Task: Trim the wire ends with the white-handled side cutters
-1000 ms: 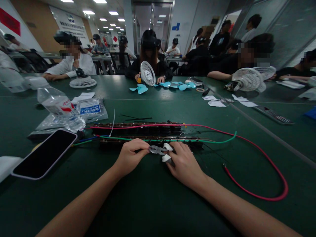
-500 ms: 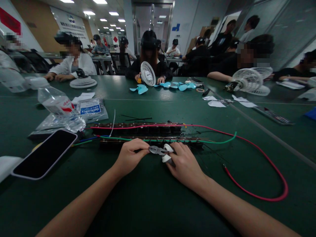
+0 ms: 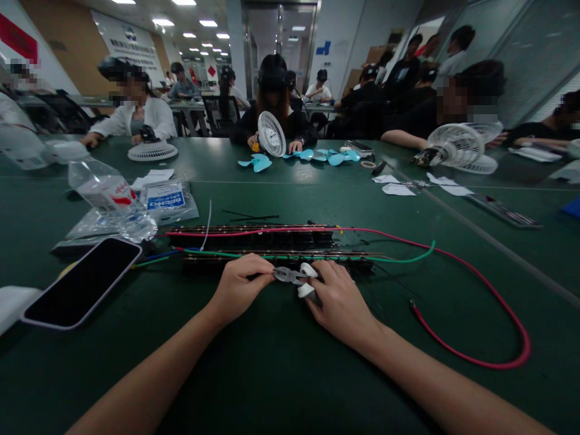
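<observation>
My right hand (image 3: 338,296) is wrapped round the white and grey handles of a pair of cutting pliers (image 3: 288,275), whose metal jaws point left. At the tip of those jaws my left hand (image 3: 240,287) is closed in a pinch; what lies between its fingers is too small to make out. Just beyond both hands lie two long black strips with metal rails, the nearer one (image 3: 276,256) and the farther one (image 3: 254,234). A green wire (image 3: 408,261) runs along the nearer strip, and a red wire (image 3: 453,249) crosses the farther one, curling round to the right.
A phone (image 3: 84,284), a tilted clear bottle (image 3: 106,193) and a plastic bag with a blue label (image 3: 165,196) lie at left. A white cable tie (image 3: 207,226) sticks up by the strips. Across the table, people sit with white fan parts (image 3: 272,134) and blue fan blades (image 3: 256,162).
Both my hands and the pliers stay almost exactly where they were. Across the table at left, a person's hand has shifted toward the fan part there.
</observation>
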A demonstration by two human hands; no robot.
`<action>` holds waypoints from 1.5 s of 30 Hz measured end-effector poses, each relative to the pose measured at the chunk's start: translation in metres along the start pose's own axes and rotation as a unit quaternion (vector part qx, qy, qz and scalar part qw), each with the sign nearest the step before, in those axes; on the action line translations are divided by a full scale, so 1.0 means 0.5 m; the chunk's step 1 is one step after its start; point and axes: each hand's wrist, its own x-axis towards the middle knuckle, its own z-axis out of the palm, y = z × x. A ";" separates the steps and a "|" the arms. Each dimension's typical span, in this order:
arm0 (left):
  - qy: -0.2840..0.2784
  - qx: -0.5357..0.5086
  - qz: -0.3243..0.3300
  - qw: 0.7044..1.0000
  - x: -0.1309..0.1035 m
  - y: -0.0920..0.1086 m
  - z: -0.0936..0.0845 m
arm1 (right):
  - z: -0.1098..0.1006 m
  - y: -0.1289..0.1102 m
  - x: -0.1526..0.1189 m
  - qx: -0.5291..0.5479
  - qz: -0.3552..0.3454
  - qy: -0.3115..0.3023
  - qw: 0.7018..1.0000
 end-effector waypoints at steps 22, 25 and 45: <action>-0.014 -0.001 -0.012 1.000 0.000 0.000 -0.001 | -0.002 -0.001 -0.001 -0.001 -0.007 0.007 1.000; -0.016 0.000 -0.008 1.000 0.000 -0.001 -0.001 | -0.003 -0.002 -0.001 0.000 -0.006 0.011 1.000; 0.005 0.000 -0.014 1.000 -0.001 0.001 0.001 | -0.007 -0.005 0.001 -0.008 0.010 -0.004 1.000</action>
